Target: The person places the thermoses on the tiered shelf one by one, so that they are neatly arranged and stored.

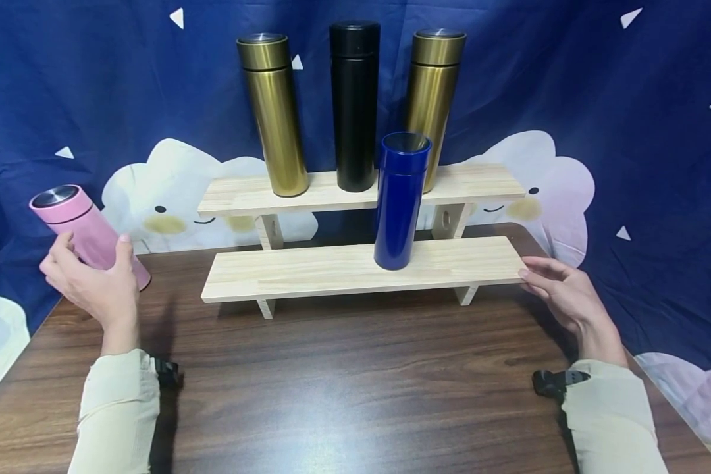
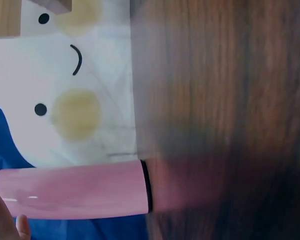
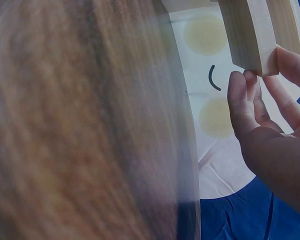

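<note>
My left hand [image 1: 97, 283] is at the left, with thumb and fingers on either side of a pink thermos bottle [image 1: 97, 237]. That bottle has a silver-topped lid, and its base is at the tabletop; the left wrist view shows its pink body [image 2: 75, 192] with the hand at the lid end. My right hand [image 1: 569, 296] pinches the right end of the lower board of a two-tier wooden shelf [image 1: 308, 273]. Seen from the right wrist, the fingertips meet the board's end [image 3: 267, 45]. A blue thermos bottle [image 1: 399, 210] stands on this lower board.
On the shelf's upper board [image 1: 231, 194] stand a gold bottle [image 1: 275, 125], a black bottle [image 1: 354, 118] and another gold bottle [image 1: 435, 92]. The brown wooden table [image 1: 343, 368] extends in front. Behind hangs a dark blue cloth [image 1: 539, 79] with smiling clouds.
</note>
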The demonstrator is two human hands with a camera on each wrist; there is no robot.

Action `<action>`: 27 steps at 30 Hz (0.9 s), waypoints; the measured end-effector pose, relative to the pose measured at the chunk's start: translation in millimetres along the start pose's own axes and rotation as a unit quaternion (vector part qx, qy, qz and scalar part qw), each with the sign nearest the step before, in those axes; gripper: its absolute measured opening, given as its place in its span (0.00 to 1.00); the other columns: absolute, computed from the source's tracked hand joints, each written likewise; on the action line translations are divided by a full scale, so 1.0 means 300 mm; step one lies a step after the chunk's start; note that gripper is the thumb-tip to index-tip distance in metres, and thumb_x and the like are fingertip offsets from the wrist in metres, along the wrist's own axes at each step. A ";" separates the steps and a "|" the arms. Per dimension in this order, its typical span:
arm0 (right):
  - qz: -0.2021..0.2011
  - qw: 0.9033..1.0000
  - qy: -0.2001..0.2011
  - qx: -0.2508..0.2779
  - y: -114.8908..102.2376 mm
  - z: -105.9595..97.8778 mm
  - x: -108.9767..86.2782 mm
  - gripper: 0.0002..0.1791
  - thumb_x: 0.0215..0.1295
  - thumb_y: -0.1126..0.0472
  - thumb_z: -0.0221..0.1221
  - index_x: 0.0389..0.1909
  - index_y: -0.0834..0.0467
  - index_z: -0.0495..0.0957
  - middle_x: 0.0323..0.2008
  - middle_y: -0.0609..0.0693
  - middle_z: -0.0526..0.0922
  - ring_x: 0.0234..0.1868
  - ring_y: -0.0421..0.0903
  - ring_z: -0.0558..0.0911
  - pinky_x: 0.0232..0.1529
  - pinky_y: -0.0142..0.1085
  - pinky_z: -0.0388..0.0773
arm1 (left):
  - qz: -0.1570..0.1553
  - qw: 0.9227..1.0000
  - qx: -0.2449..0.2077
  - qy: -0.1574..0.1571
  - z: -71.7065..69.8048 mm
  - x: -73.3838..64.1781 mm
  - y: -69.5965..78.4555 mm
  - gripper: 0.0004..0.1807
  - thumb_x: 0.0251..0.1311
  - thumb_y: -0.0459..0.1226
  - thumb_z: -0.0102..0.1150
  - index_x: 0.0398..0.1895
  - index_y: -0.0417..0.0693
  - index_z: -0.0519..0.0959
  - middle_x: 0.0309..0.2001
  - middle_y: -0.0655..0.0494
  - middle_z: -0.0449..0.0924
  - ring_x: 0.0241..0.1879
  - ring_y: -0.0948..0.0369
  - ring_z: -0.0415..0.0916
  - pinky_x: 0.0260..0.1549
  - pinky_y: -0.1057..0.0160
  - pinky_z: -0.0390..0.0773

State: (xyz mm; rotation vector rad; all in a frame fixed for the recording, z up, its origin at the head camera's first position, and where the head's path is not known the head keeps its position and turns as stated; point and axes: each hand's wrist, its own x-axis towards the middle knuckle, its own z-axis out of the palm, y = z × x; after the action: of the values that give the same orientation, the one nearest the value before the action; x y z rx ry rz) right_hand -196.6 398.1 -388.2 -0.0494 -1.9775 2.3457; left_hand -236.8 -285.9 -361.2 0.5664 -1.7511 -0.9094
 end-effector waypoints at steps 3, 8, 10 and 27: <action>0.003 1.000 0.003 -0.008 0.000 0.000 0.001 0.14 0.63 0.75 0.64 0.42 0.53 0.85 0.38 0.45 0.84 0.38 0.37 0.85 0.43 0.28 0.81 | -0.001 1.000 -0.004 0.003 0.000 0.028 -0.008 0.38 0.49 0.56 0.72 0.64 0.59 0.73 0.55 0.66 0.67 0.60 0.67 0.60 0.62 0.65 0.58; 0.005 1.000 0.010 -0.023 -0.002 0.000 0.000 0.13 0.63 0.73 0.65 0.42 0.52 0.85 0.38 0.44 0.83 0.37 0.36 0.85 0.43 0.28 0.81 | -0.001 1.000 -0.023 0.015 0.003 0.074 -0.008 0.41 0.47 0.51 0.76 0.67 0.57 0.70 0.54 0.66 0.65 0.57 0.72 0.57 0.62 0.65 0.57; 0.005 1.000 0.011 -0.025 -0.003 0.001 -0.002 0.13 0.63 0.73 0.66 0.42 0.52 0.84 0.38 0.44 0.83 0.37 0.36 0.85 0.43 0.28 0.81 | -0.009 0.999 -0.031 0.013 -0.001 0.085 0.002 0.42 0.48 0.49 0.77 0.67 0.56 0.69 0.56 0.65 0.65 0.59 0.71 0.58 0.62 0.66 0.56; 0.006 1.000 0.010 -0.019 -0.006 0.003 -0.005 0.13 0.64 0.73 0.65 0.42 0.52 0.85 0.39 0.45 0.83 0.38 0.36 0.85 0.43 0.28 0.81 | -0.096 0.993 -0.047 -0.053 0.023 0.182 0.001 0.49 0.46 0.51 0.77 0.72 0.70 0.61 0.64 0.65 0.66 0.62 0.72 0.60 0.64 0.66 0.56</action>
State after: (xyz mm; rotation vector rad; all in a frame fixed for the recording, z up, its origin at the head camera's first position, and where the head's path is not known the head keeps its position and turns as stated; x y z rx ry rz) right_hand -195.1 397.5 -386.3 -0.0851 -2.0183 2.3059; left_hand -262.6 -323.7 -330.7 0.6426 -1.7599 -1.1677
